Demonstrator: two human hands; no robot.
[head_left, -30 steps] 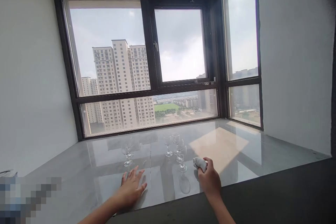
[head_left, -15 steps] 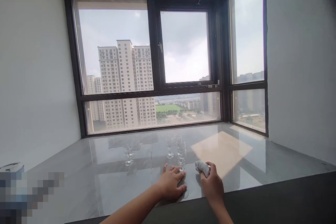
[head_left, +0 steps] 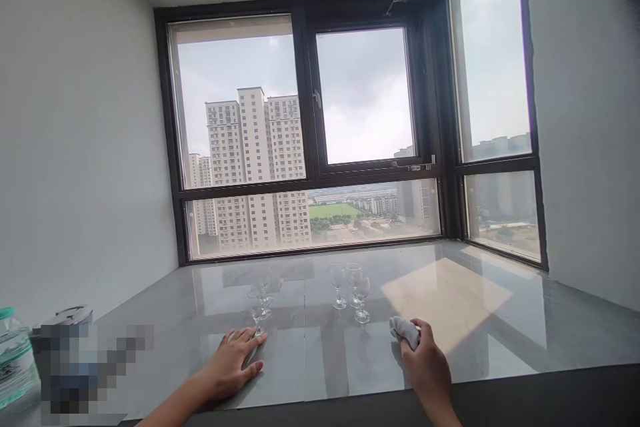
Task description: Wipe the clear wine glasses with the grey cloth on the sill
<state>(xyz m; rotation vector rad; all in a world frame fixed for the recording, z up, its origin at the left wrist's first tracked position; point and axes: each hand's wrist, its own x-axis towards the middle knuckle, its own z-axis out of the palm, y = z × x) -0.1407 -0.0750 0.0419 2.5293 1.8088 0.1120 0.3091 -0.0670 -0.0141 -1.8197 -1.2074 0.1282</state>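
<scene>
My left hand [head_left: 233, 363] lies flat and low over the glossy grey sill [head_left: 280, 373], fingers spread and thumb apart. Its fingertips touch the foot of a clear stemmed glass [head_left: 256, 310], which stands upright. Just behind that glass are more stemmed glasses [head_left: 265, 283], overlapping and hard to separate. To the right of them stands a group of three stemmed glasses [head_left: 362, 290], also upright. My right hand [head_left: 427, 360] is closed round a bunched light grey cloth [head_left: 404, 331] at the sill's front right.
At the far left stand a clear bottle with a turquoise cap [head_left: 15, 353] and a dark container [head_left: 65, 320], partly blurred out. Dark-framed windows [head_left: 310, 187] close off the back and right. The sill's front edge [head_left: 380, 395] runs below my hands.
My left hand has moved left from the right-hand glasses to the left-hand ones, and a stemmed glass has moved with it. My right hand still grips the cloth. The view has shifted slightly.
</scene>
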